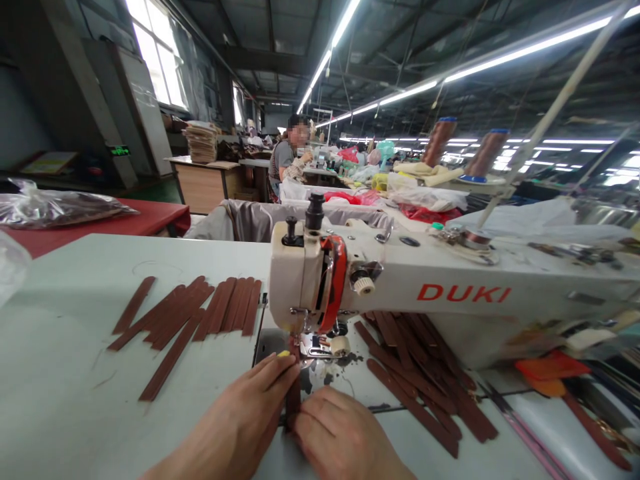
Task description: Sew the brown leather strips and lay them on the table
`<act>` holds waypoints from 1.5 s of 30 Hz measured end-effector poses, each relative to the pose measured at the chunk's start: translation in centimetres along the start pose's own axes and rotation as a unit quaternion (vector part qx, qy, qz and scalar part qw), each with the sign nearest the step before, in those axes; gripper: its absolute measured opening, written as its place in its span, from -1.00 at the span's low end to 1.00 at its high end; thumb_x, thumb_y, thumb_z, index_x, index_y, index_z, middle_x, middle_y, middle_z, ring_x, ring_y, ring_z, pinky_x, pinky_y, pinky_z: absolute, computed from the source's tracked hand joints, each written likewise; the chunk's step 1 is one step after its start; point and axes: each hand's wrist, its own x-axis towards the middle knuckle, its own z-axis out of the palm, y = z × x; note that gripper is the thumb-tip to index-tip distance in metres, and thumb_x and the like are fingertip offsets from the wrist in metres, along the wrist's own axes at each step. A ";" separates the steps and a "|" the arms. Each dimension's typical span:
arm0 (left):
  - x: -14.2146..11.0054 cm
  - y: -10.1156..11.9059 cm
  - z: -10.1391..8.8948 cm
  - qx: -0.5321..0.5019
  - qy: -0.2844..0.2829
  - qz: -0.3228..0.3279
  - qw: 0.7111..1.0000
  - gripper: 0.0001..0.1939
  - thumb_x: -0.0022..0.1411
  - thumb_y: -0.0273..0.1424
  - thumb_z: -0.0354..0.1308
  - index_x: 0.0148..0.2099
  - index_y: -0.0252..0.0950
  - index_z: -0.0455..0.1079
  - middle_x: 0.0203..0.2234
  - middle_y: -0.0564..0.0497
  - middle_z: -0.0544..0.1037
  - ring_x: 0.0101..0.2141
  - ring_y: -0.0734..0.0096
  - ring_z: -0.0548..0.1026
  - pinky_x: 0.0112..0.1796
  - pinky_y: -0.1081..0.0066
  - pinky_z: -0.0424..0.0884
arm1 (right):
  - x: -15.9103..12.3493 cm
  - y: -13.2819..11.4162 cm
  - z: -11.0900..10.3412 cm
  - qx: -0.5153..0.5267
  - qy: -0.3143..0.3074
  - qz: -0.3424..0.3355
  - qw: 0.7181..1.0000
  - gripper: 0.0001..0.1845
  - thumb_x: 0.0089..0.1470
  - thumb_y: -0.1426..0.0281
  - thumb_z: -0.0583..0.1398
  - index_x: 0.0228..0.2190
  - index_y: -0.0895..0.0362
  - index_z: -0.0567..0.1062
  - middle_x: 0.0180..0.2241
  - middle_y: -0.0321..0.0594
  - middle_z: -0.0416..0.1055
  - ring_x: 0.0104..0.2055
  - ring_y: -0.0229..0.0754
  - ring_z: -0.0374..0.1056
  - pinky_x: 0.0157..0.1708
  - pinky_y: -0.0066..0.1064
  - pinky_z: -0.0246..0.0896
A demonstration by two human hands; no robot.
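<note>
A brown leather strip (293,393) lies lengthwise under the needle area of a white sewing machine (395,267). My left hand (245,407) presses its closed fingers on the strip's left side, close to the presser foot (316,347). A small yellow bit (283,353) shows at those fingertips; what it is I cannot make out. Nearer to me, my right hand (345,430) has its fingers curled against the strip's right side, thumb hidden. Left of the machine, several brown strips (183,310) lie side by side. More strips (425,380) are heaped under the machine arm.
Pink-handled scissors or tweezers (530,433) lie at the right beside an orange piece (553,367). Thread cones (487,157) stand behind the machine. A plastic bag (60,207) rests on a red table (155,217). Further back, another person (285,160) is at a table.
</note>
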 end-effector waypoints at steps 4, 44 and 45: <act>0.7 -0.1 -0.3 -0.023 -0.010 -0.017 1.000 -0.52 0.22 -0.66 -0.10 0.18 -0.42 0.27 0.02 -0.17 0.51 0.04 0.23 0.47 0.09 0.34 0.40 | -0.2 0.2 0.4 0.002 0.013 0.002 1.000 -0.46 0.37 0.45 -0.17 -0.45 0.20 0.50 -0.53 -0.19 0.40 -0.47 -0.19 0.30 -0.48 -0.41 0.27; 0.2 -0.4 -0.7 -0.091 0.014 -0.117 0.989 -0.53 0.25 -0.61 -0.12 0.16 -0.25 0.30 0.03 -0.07 0.49 -0.01 0.34 0.52 0.00 0.43 0.48 | -2.2 3.9 -11.8 -0.015 -0.115 0.228 0.967 -0.82 0.28 0.39 0.09 -0.23 -0.04 0.50 -0.32 -0.27 0.45 -0.33 -0.26 0.47 -0.34 -0.55 0.41; 0.5 -1.0 -1.0 -0.090 0.011 -0.137 0.986 -0.56 0.26 -0.61 -0.14 0.11 -0.26 0.34 0.00 -0.07 0.51 -0.04 0.33 0.53 -0.04 0.42 0.51 | -2.0 3.2 -12.2 -0.009 -0.107 0.205 0.973 -0.82 0.26 0.40 0.11 -0.18 -0.05 0.50 -0.30 -0.27 0.48 -0.30 -0.26 0.48 -0.31 -0.57 0.42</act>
